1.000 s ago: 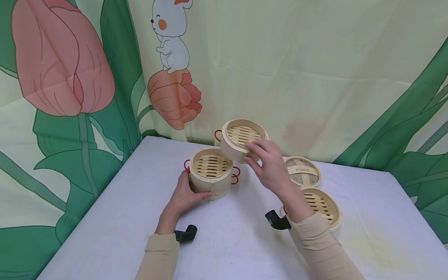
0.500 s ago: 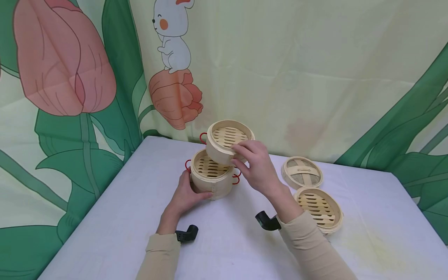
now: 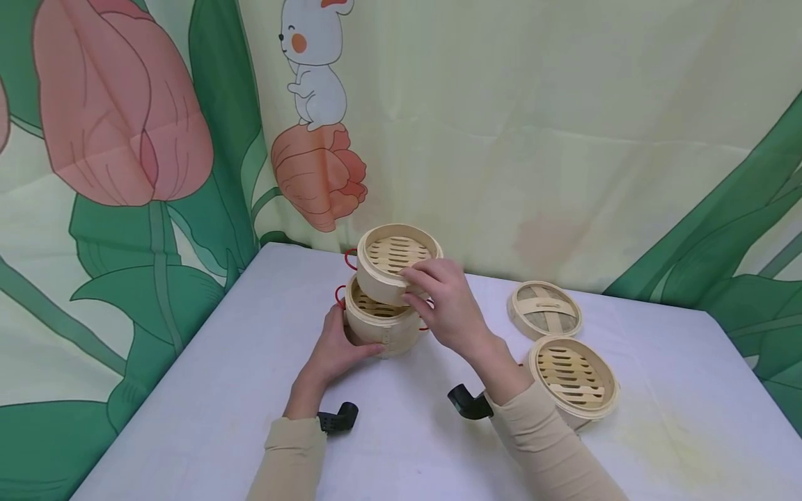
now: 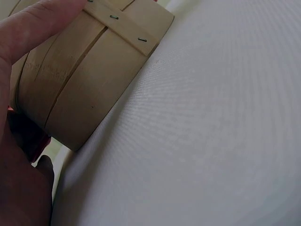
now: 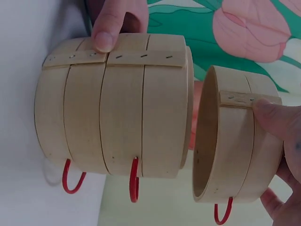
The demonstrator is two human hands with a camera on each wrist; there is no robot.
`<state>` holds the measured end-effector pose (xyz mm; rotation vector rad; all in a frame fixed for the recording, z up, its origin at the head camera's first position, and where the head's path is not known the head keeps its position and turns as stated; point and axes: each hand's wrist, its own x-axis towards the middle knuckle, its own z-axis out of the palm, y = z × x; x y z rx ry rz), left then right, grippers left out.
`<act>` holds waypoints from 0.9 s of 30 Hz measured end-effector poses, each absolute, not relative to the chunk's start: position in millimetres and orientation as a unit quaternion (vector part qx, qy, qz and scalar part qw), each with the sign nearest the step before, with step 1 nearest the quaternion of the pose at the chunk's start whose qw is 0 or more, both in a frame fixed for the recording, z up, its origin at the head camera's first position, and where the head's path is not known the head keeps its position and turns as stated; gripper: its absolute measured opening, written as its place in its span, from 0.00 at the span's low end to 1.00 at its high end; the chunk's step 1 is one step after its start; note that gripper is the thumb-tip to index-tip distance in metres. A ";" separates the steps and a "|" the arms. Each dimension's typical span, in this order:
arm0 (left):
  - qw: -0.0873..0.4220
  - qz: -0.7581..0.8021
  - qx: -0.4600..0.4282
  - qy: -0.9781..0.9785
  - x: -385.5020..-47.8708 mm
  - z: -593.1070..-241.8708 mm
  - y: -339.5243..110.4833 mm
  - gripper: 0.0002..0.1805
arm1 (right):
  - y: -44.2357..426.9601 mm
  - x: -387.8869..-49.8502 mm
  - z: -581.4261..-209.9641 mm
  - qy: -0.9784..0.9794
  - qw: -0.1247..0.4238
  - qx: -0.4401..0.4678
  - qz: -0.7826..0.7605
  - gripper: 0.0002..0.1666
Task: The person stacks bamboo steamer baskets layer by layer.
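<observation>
Table: covered in white cloth, marked by a faint yellowish stain at lower right. Curtain: hung behind, printed with a pink tulip at upper left, a white rabbit at top left of centre, green leaves at both sides. Stack: two baskets, upright at centre, gripped by the left hand. Upper basket: held just above the stack, pinched by the right hand. Lid: laid right of centre, behind a single basket.
</observation>
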<state>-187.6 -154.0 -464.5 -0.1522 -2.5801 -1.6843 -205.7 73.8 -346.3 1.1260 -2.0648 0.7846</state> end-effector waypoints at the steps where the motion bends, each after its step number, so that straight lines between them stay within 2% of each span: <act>1: 0.029 -0.545 -0.050 -0.836 -187.8 -464.5 -153.7 0.62 | 73.1 -205.3 -347.0 -0.789 0.323 0.429 0.298 0.21; 27: 0.041 -0.549 -0.057 -0.833 -188.2 -464.4 -152.8 0.60 | 61.6 -189.1 -357.9 -0.820 0.275 0.423 0.271 0.21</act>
